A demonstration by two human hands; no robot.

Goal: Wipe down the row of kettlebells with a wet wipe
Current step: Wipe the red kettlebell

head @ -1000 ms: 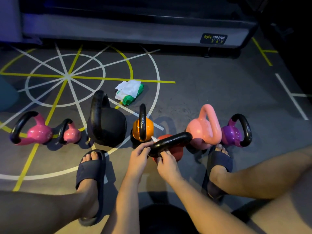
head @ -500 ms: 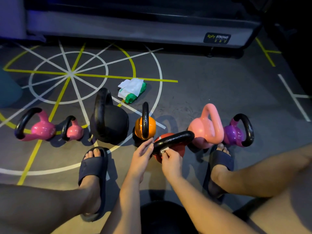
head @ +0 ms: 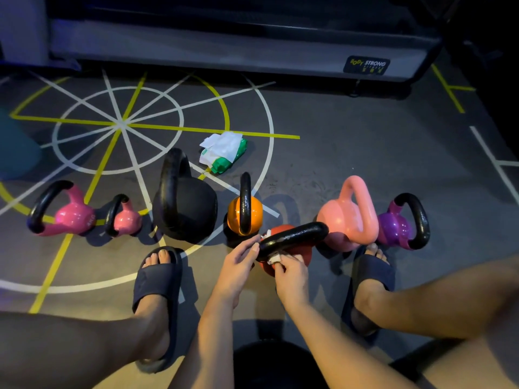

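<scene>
Head view, only one I've got. My right hand [head: 290,272] reaches in from 6 o'clock, fingers pinched tight on a scrap of white wet wipe [head: 273,258], pressed against the underside of the black handle [head: 293,239] of the red kettlebell [head: 297,255]. My left hand [head: 238,262] sits at the handle's near-left end, fingers loosely spread with tips touching it, gripping nothing. The handle is glossy black, its long axis running 8 o'clock to 2 o'clock; the red body is mostly hidden below. The bell sits between my two slippered feet, just toward me from the orange kettlebell [head: 254,211] and the salmon kettlebell [head: 346,217]. Wipes pack [head: 223,153] lies at 12 o'clock, well apart.
</scene>
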